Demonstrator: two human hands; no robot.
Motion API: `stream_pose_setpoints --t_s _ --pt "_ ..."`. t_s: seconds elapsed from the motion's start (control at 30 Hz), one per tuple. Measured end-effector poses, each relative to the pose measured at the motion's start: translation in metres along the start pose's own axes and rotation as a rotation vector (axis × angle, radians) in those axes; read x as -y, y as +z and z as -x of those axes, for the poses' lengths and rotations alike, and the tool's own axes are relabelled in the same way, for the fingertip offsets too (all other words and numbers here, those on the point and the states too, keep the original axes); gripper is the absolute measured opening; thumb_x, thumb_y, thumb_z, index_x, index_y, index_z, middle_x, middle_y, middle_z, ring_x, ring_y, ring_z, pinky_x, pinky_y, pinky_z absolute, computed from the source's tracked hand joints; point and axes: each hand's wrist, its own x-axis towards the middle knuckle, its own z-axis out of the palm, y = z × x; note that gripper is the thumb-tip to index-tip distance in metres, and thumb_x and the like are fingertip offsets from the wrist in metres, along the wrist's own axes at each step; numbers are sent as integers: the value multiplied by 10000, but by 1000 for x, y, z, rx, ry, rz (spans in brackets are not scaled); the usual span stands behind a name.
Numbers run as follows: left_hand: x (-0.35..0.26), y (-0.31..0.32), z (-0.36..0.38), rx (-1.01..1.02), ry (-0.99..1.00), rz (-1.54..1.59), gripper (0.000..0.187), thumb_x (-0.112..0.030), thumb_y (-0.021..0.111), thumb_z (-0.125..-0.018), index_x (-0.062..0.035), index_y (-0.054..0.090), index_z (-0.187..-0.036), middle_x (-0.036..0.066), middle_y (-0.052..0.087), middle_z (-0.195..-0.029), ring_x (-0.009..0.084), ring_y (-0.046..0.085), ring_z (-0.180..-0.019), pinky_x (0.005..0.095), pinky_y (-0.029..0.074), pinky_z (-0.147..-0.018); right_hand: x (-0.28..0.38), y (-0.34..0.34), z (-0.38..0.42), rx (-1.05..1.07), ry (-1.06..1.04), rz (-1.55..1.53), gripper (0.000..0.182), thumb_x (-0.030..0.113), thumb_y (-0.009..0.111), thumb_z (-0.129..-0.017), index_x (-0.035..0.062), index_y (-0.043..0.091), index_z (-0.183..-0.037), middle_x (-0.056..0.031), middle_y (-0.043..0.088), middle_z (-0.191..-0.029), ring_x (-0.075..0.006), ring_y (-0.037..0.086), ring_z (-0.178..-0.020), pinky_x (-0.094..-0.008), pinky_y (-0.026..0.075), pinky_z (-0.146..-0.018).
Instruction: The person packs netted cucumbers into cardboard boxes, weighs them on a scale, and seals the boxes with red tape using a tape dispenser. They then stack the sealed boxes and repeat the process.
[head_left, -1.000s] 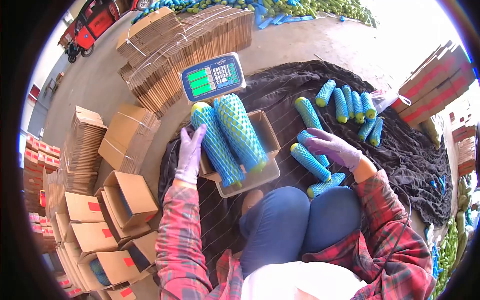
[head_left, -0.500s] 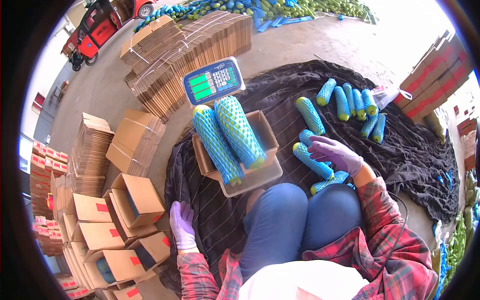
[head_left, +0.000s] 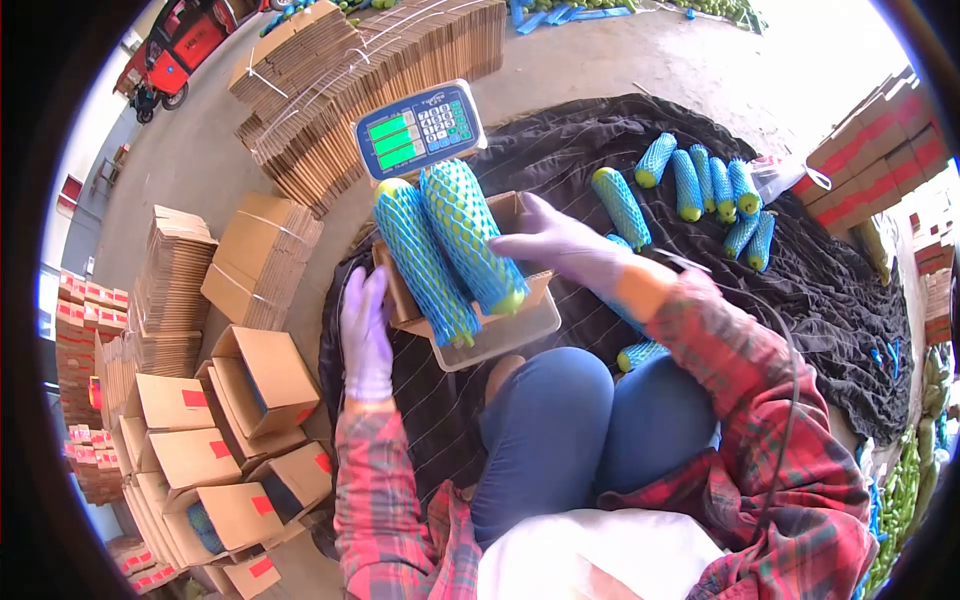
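Two long green gourds in blue foam netting, one at the left [head_left: 415, 260] and one at the right [head_left: 470, 235], lie side by side across the top of an open cardboard box [head_left: 537, 285]. The box stands on the clear-edged platform [head_left: 505, 340] of a digital scale, whose display [head_left: 420, 130] glows green. My left hand [head_left: 367, 335], in a purple glove, is open at the box's left side, fingers pointing up. My right hand [head_left: 565, 245], gloved alike, reaches over the box's right side with thumb and fingers spread, thumb tip right by the right gourd.
More netted gourds [head_left: 620, 208] lie on the black cloth [head_left: 830, 300] to the right, some partly behind my right arm. Open cartons [head_left: 195, 458] stand at the left, near flat cardboard stacks [head_left: 262, 255]. A cable [head_left: 792, 400] runs along my right sleeve.
My right hand has swung left from the loose gourds to the box. My left hand has risen to the box's left side. The view has tilted slightly downward.
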Motion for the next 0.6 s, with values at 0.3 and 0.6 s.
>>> stream_pose_setpoints --t_s 0.3,0.6 --pt "19 25 -39 321 -433 563 466 -337 720 -861 -17 566 -1163 90 662 -880 214 675 -751 342 583 -713 -29 19 -51 -63 143 -126 738 268 837 -704 -18 459 -1270 -153 601 -1127 -226 642 -936 -390 557 -806" --pt "16 -93 -12 197 -6 622 608 -321 650 -908 28 435 -1356 150 578 -1281 240 625 -1105 403 545 -949 97 -13 -52 573 88 1282 1078 197 808 -570 110 299 -1516 -191 637 -1178 -302 638 -1051 -391 506 -900"
